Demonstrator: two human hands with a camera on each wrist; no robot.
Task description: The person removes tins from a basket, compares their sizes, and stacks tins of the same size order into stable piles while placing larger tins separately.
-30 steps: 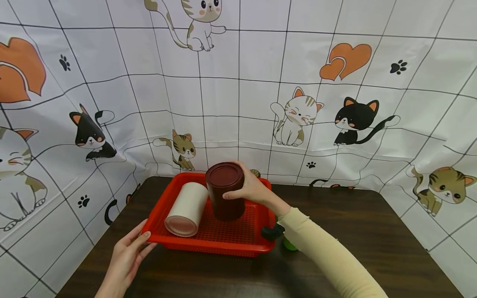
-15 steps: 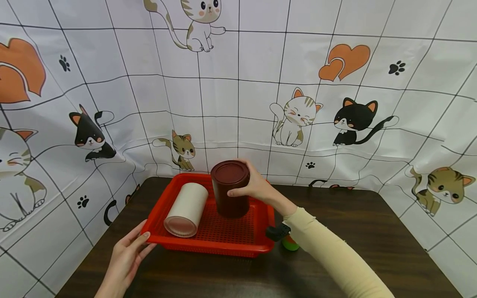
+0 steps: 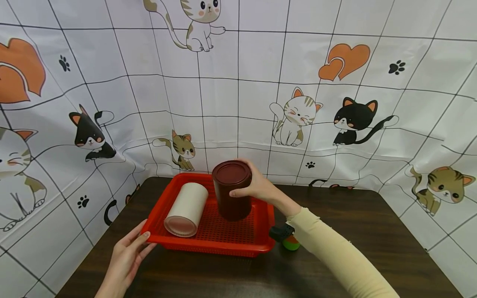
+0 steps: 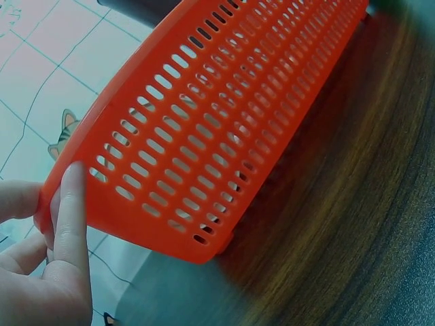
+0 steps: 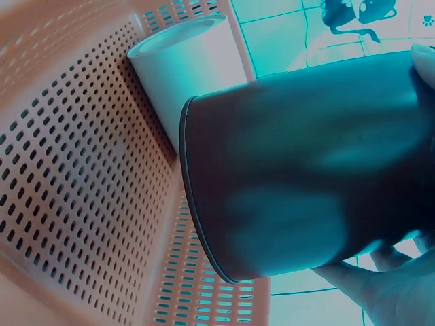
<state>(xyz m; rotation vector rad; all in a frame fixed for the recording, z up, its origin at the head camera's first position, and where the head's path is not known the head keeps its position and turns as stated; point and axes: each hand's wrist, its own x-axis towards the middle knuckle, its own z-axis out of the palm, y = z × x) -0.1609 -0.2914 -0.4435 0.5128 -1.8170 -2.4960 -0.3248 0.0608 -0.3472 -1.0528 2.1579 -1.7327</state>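
Note:
My right hand grips a dark brown canister round its side, lid up. It is held above the floor of a red perforated plastic basket; in the right wrist view its lower rim stands apart from the mesh. Inside the basket, at the left, a white canister lies on its side. My left hand pinches the basket's front left corner between thumb and fingers, and in the left wrist view the fingers touch the rim and outer wall.
The basket sits on a dark wood table. Just right of it is a small green and orange object, partly hidden by the black wrist camera. A white sheet printed with cats hangs behind and beside the table.
My right hand has shifted a little to the right with the brown canister, away from the white one. The left hand and the basket have stayed in place.

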